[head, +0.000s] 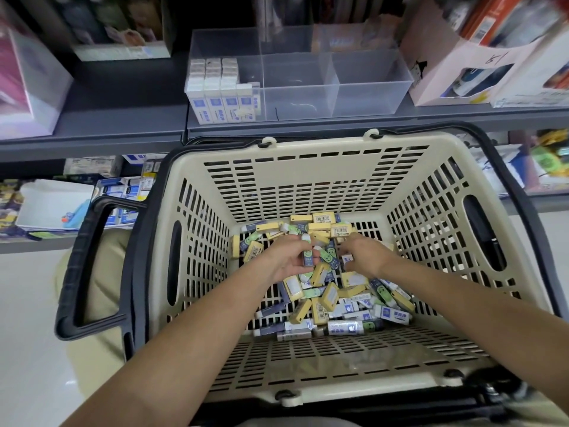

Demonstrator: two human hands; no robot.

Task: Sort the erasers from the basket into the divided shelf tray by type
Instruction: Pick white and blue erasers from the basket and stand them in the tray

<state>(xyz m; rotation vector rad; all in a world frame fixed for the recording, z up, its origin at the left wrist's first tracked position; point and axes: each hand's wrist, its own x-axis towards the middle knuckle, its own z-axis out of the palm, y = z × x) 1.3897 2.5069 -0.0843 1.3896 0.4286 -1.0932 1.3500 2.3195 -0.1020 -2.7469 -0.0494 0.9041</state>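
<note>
Both hands were down inside the cream basket [308,143]. The left hand [288,257] pinched one green-and-blue eraser [308,257] between thumb and fingers, just above the loose pile of erasers [329,295]. The right hand [368,257], just beside it, curled fingers-down into the pile with a white eraser [348,258] at its fingertips; whether it gripped could not be told. Beyond both hands, on the shelf [123,115], sat the clear divided tray [366,97]. White-and-blue erasers [221,90] stood packed in its left compartment.

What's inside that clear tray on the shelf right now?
In the tray, the left compartment holds rows of white-and-blue erasers. The two front compartments beside it look empty. The rear compartments are too blurred to tell.
</note>
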